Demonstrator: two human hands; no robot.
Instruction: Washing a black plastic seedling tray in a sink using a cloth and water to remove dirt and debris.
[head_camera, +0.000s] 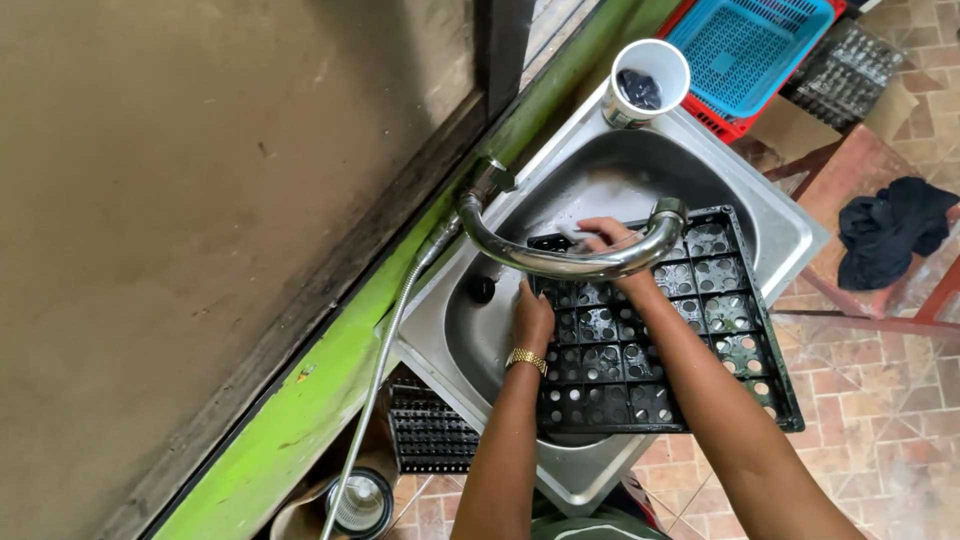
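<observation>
**Black cell tray scrubbed across the steel sink**

You had the black cell tray (650, 350) lying flat over the sink (790, 225), its near and right edges riding past the rim, which looked like your way of keeping it level under the tap. Your left hand (532, 318) sat closed over the tray's left edge, fingers curled down the side, pinning it. Your right hand (607, 238) was further out, at the tray's far edge, wrapped round something pale and blurred, a brush or cloth, I couldn't tell which.

The curved chrome faucet (560, 255) arched right over your right wrist, so lifting room there was tight; any raise of that hand met the spout. Beyond your left hand the drain (481, 289) sat open in the bare basin, the one free pocket. Past your right hand stood a white cup (650, 80) on the sink corner, and further still a blue basket (745, 45). To your right the tray's corner overhung tiled floor, near a dark cloth (893, 228) on a red stool (850, 170). Below your left forearm, another black tray (428, 432) leaned under the sink.
</observation>
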